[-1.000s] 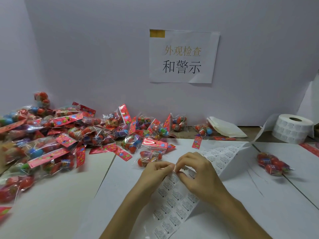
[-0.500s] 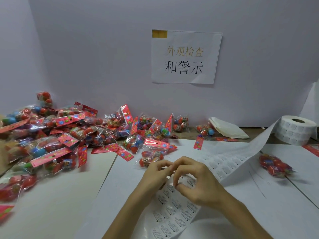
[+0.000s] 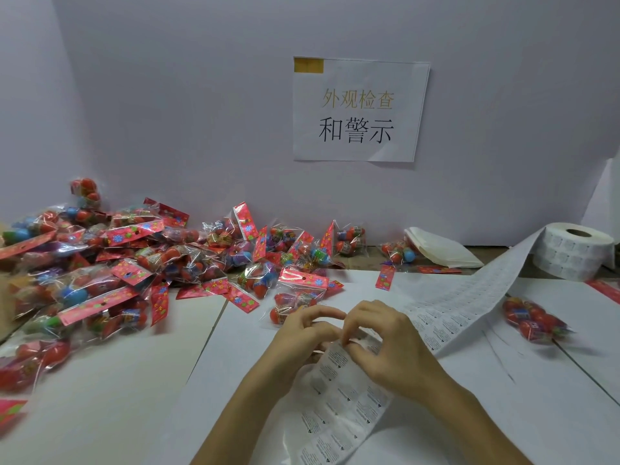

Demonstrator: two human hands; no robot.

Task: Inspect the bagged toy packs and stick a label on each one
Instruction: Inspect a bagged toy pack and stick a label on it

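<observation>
A long strip of small printed labels (image 3: 342, 401) runs from a white label roll (image 3: 575, 251) at the back right down to the table's front edge. My left hand (image 3: 302, 337) and my right hand (image 3: 385, 344) meet over the strip's middle, fingers curled, pinching at the strip. A large pile of bagged toy packs (image 3: 110, 263) with red header cards covers the left side. One pack (image 3: 295, 298) lies just behind my hands. A single pack (image 3: 533, 320) lies apart on the right.
White paper sheets (image 3: 110, 391) cover the table. A printed sign (image 3: 359, 109) hangs on the back wall. A stack of folded white bags (image 3: 439, 250) lies by the wall, with loose red header cards (image 3: 384, 277) nearby.
The strip between my hands and the roll has lifted and pulled straighter. My fingers have shifted slightly along the strip while picking at it.
</observation>
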